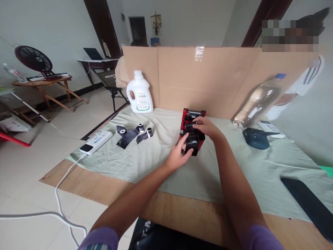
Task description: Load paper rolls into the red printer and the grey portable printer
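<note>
A small red and black machine (pixel 203 137) with rods across its far end stands on the cloth in front of the cardboard. Glossy black ribbon (pixel 192 143) hangs over its near side. My left hand (pixel 179 152) has its thumb and fingers around the near, lower part of this ribbon. With bent fingers, my right hand (pixel 205 127) pinches a small black ribbon roll (pixel 190 126) above the machine's middle. The ribbon and fingers hide much of the machine's inside. Left of the machine, several loose pieces of black ribbon (pixel 128 138) lie with small rolls.
A white detergent jug (pixel 142 95) and a big clear bottle (pixel 257 100) stand by the cardboard screen (pixel 192 80). A power strip (pixel 96 142) lies left. To the right are a dark tape-dispenser-like object (pixel 256 138) and a black phone (pixel 307 205). A person stands behind, right.
</note>
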`<state>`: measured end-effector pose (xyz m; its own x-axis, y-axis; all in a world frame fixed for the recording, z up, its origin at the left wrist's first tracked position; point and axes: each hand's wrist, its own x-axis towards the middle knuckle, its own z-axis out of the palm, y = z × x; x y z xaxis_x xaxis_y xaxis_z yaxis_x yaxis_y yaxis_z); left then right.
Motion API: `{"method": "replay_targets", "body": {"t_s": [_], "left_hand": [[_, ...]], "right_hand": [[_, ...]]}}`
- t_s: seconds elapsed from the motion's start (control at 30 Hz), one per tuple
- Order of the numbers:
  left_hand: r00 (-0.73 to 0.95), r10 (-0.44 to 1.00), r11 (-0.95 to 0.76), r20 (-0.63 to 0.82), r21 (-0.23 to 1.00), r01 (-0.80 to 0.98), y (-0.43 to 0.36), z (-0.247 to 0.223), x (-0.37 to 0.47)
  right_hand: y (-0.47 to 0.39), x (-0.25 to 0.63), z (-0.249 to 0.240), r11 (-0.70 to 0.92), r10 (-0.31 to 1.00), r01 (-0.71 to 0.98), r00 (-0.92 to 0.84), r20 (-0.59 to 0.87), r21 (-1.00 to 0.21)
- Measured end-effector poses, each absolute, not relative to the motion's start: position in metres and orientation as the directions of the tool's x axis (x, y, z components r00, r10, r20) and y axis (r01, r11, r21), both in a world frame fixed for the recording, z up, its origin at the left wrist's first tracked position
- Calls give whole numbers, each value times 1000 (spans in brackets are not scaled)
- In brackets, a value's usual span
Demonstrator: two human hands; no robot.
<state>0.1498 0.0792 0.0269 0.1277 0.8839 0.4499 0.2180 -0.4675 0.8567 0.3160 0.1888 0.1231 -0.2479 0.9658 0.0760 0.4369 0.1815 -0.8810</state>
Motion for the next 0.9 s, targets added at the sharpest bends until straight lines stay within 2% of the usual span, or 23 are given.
{"method": "replay_targets", "body": {"t_s": [0.2,0.53,0.6,0.7,0.8,0.9], "left_hand": [[167,925,-346,342,938,-6,84,22,156],[186,943,-274,275,961,-31,92,28,155],[181,943,-277,280,960,-41,93,29,155],[182,938,-291,295,955,-51,95,28,154],[193,930,-304,314,949,-81,95,27,154],[207,922,-310,327,944,-110,95,25,153]], "right_hand": [[212,322,94,260,963,622,-222,151,-739],[216,307,95,212,973,861,-139,187,-463],[214,307,100,223,972,847,-156,174,-482],[214,312,108,203,976,766,-110,187,-609],[220,319,109,150,937,683,133,323,-715],[230,324,100,259,829,565,286,480,-784]]}}
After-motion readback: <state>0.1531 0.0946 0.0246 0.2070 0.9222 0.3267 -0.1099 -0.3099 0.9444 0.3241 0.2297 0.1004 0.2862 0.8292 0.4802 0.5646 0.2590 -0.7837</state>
